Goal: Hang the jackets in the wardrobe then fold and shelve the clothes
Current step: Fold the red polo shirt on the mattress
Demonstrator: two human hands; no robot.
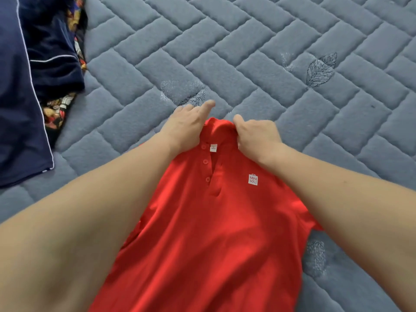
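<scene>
Forearms: two bare forearms reach forward from the lower corners, one on each side of the red shirt, converging toward its collar.
Red shirt: a red polo lies front-up on the bed, hem end nearest the camera and running off the bottom edge, collar end farthest away; one short sleeve spreads out to the right beneath the right forearm.
Placket: three red buttons run down the left side of the open neck slit, and a small white tag shows inside the neck.
Logo: a small white square patch printed "MINISO" sits on the chest, to the right of the buttons.
Left hand: rests at the left side of the collar, fingers curled over the fabric edge there, with the forefinger sticking out straighter toward the bed beyond.
Right hand: grips the right side of the collar, fingers bunched into the cloth and thumb tip raised above the fold.
Collar: pulled up slightly between the two hands, which are near each other but apart.
Bed: covered with a blue-grey quilted pad stitched in a brick-like pattern, with faint leaf motifs sewn in here and there.
Navy garment: dark blue cloth with thin white piping lies along the left edge, well apart from the red shirt.
Patterned cloth: a dark fabric with orange and yellow print peeks out from under the navy garment.
</scene>
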